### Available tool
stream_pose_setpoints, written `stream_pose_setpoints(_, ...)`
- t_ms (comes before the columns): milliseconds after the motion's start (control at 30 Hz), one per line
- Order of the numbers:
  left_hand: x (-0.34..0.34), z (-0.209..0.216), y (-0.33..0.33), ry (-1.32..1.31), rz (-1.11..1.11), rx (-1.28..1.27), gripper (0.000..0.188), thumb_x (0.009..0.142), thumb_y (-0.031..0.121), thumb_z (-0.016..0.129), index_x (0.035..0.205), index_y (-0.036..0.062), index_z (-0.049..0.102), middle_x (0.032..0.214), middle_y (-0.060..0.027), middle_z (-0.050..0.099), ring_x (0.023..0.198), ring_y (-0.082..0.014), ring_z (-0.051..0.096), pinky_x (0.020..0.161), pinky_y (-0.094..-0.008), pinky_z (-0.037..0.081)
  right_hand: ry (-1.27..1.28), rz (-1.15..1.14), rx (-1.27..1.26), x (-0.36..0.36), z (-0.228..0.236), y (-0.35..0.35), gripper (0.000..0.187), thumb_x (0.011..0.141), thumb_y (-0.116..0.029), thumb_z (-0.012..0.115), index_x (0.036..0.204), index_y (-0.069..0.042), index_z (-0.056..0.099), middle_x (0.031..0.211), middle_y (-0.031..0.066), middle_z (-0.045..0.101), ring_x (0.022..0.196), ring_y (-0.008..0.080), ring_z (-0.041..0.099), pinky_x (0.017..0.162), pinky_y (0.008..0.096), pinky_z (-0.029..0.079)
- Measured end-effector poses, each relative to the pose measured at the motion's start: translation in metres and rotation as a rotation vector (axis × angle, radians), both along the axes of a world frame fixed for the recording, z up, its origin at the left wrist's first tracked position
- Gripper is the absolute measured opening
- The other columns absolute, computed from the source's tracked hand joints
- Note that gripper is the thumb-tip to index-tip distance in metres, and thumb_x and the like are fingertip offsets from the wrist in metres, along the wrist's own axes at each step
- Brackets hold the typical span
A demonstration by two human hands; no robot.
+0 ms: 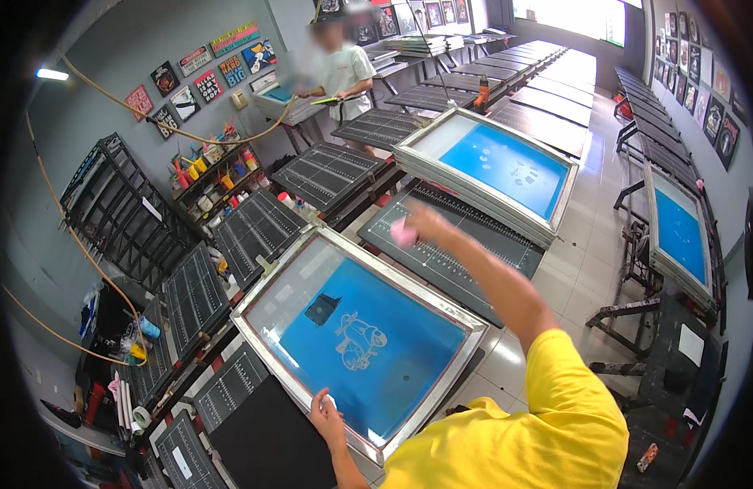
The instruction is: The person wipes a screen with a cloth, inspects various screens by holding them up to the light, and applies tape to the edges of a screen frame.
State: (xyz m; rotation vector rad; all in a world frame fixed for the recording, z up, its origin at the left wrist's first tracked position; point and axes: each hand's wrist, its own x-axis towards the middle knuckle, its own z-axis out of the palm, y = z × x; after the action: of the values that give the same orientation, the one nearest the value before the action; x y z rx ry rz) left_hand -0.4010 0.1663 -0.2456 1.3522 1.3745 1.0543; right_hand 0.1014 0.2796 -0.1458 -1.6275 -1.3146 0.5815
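Observation:
A silk-screen frame (356, 342) with blue emulsion and a pale scooter design lies tilted in front of me. A dark patch (322, 310) shows on its blue part. My left hand (327, 414) is at the frame's lower left edge, fingers curled around a small white bit that I cannot make out. Stretched out over a black print board (458, 236) beyond the frame, my right hand (428, 224) grips a crumpled pink cloth (404, 233); the hand is blurred.
Stacked screens (507, 163) rest on the far end of that board. Black boards (327, 173) run in rows. Another person (344, 73) stands at the back left, holding a yellow-green tool. A hose (189, 138) hangs at left; a blue screen (679, 228) leans at right.

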Motion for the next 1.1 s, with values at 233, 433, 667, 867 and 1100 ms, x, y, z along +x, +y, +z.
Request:
stream_pose_setpoints(233,-0.014,-0.03,-0.025,0.28,0.174,0.322,0.018,0.093,0.01,0.054,0.099,-0.0033,0.065,0.082,-0.0062,0.06,0.056,-0.011,0.042,0.049,-0.0278,0.034,-0.03,-0.494,0.07,0.123,0.166,0.019,0.085,0.079,-0.025,0.056,0.154,-0.008,0.019,0.085,0.0198,0.068,0.06,0.0238,0.063,0.049,0.0359,0.048)
stream_pose_setpoints(433,-0.018,-0.057,-0.031,0.324,0.213,0.413,0.019,0.092,0.011,0.053,0.098,-0.0041,0.064,0.086,-0.0082,0.059,0.056,-0.0135,0.042,0.05,-0.0294,0.034,-0.389,-0.558,0.026,0.159,0.212,0.014,0.091,0.077,-0.023,0.056,0.153,-0.001,0.01,0.096,0.0264,0.068,0.071,0.0288,0.068,0.062,0.0362,0.053)
stream_pose_setpoints(667,-0.012,-0.047,-0.037,0.322,0.216,0.4,0.019,0.09,0.011,0.054,0.097,-0.0036,0.063,0.087,-0.0099,0.058,0.056,-0.0153,0.043,0.049,-0.0299,0.034,-0.393,-0.544,-0.071,0.167,0.224,0.01,0.092,0.078,-0.021,0.057,0.153,-0.003,0.009,0.102,0.0307,0.065,0.09,0.0339,0.067,0.075,0.0381,0.052)
stream_pose_setpoints(867,-0.012,-0.054,-0.034,0.305,0.22,0.432,0.019,0.09,0.01,0.053,0.098,-0.0038,0.063,0.089,-0.0103,0.058,0.055,-0.0156,0.042,0.049,-0.0301,0.033,-0.42,-0.551,-0.105,0.175,0.229,0.017,0.092,0.077,-0.021,0.057,0.153,-0.002,0.009,0.103,0.0303,0.065,0.091,0.034,0.066,0.075,0.0382,0.052)
stream_pose_setpoints(1100,-0.016,-0.055,-0.035,0.336,0.209,0.392,0.017,0.092,0.01,0.054,0.099,-0.0029,0.063,0.089,-0.0101,0.057,0.061,-0.0183,0.046,0.051,-0.0306,0.035,-0.456,-0.384,0.0,0.125,0.192,0.029,0.085,0.078,-0.023,0.059,0.152,-0.004,0.022,0.103,0.0262,0.067,0.077,0.0321,0.069,0.062,0.0392,0.054)
